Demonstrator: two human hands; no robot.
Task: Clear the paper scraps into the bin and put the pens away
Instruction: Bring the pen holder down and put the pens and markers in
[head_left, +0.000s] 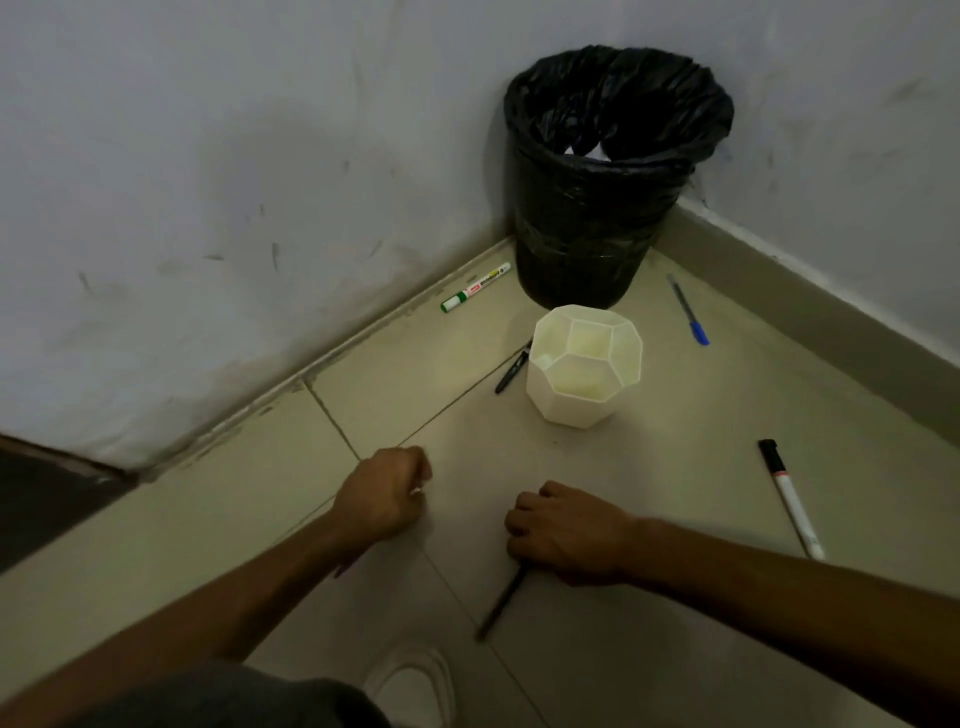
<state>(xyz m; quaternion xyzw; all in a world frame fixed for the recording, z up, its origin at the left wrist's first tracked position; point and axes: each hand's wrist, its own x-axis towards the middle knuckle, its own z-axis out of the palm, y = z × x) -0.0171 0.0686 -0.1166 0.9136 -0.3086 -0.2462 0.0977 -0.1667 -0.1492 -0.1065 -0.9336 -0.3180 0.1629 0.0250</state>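
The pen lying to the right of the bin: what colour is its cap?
Blue. The pen's cap shows clearly in the head view, near the bin.

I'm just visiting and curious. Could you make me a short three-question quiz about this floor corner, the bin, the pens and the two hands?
1. True or false: the white pen holder already has pens standing in it.
2. Which pen lies closest to the wall? A) green-capped marker B) blue-capped pen C) black-capped marker
3. What is the right hand closing on?

Key
1. False; its compartments look empty.
2. A.
3. A dark pen lying on the floor tiles. The left hand is fisted around something small and white, probably a paper scrap for the bin.
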